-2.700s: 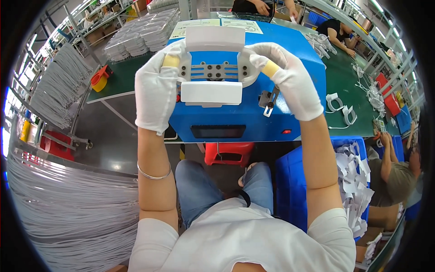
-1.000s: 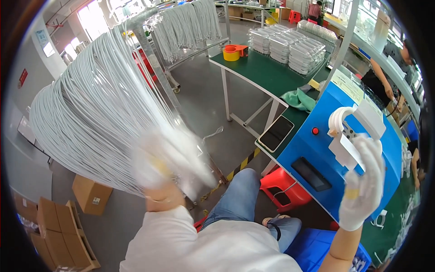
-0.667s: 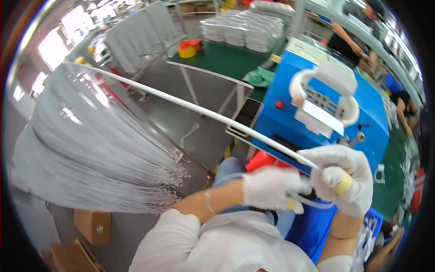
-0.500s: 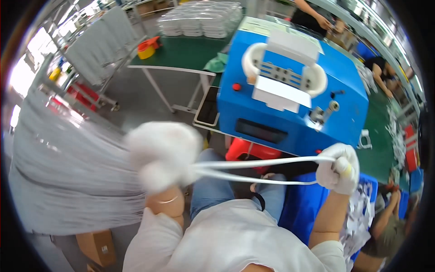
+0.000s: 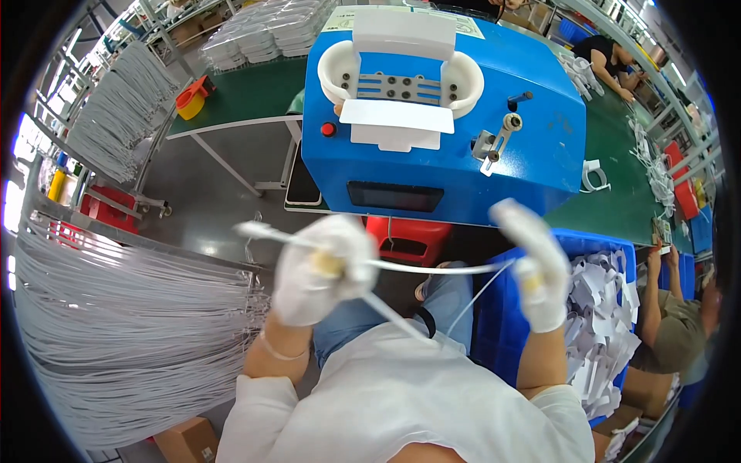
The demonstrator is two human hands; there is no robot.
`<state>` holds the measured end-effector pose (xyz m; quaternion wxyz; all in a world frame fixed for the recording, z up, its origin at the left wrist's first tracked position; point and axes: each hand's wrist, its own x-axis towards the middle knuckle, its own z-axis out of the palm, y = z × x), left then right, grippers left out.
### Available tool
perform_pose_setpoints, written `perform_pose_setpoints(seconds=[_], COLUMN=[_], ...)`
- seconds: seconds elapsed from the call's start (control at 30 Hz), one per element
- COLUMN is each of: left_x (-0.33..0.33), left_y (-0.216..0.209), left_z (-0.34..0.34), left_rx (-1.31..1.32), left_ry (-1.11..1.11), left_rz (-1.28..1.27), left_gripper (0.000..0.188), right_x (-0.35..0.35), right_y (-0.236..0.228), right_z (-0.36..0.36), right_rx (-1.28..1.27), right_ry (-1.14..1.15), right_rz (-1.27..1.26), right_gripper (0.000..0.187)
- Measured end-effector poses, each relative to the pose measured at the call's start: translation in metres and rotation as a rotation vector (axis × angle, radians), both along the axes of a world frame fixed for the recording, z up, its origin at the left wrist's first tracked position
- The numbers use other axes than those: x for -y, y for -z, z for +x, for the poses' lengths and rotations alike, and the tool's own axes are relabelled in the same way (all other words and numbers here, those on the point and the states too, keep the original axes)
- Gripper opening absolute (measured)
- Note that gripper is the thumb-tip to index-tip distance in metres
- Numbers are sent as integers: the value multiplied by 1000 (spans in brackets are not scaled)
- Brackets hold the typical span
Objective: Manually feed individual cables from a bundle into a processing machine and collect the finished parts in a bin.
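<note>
My left hand, in a white glove, is closed round a white cable. One thicker end of the cable sticks out past the left of that fist, and another length hangs down before my shirt. To the right, my right hand, also gloved, has its fingers stretched upward and is smeared by motion. The cable bends in a loop beside its thumb; whether they touch I cannot tell. Ahead of both hands stands a blue machine with a white curved holder, a metal plate and a red button.
Many grey-white cables hang over a rack at my left. A blue bin of white scraps stands at my right. Beneath the machine is a red stool. Stacked clear trays and an orange tape dispenser lie on the green table. Co-workers sit at the right.
The doubled cable stretched between my hands has gone slack into loops. My right hand's fingers have straightened, and my left hand has come nearer it. The view has turned.
</note>
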<state>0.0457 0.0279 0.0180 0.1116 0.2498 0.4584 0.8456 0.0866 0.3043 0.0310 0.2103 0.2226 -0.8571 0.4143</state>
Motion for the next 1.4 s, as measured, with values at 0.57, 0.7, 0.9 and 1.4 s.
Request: perform_pose_setpoints(seconds=[0.57,0.7,0.9,1.4], left_x=[19,9,0,27], left_y=[-61,-59,-61,-33], left_z=[-91,-99,-100,-72], left_rx=[89,14,74,-208], left_ry=[-481,-470,-551,-861], left_rz=[-311,-278,-444,-607], left_gripper=[13,10,10,44], right_x=[-30,-35,-48,-107], right_y=[-23,-25,-26,-54], right_z=[-19,-28,-26,-104], right_rx=[120,64,98,82], right_ry=[304,371,370,379], right_rz=[-291,-273,-250,-79], right_gripper=[6,7,8,12])
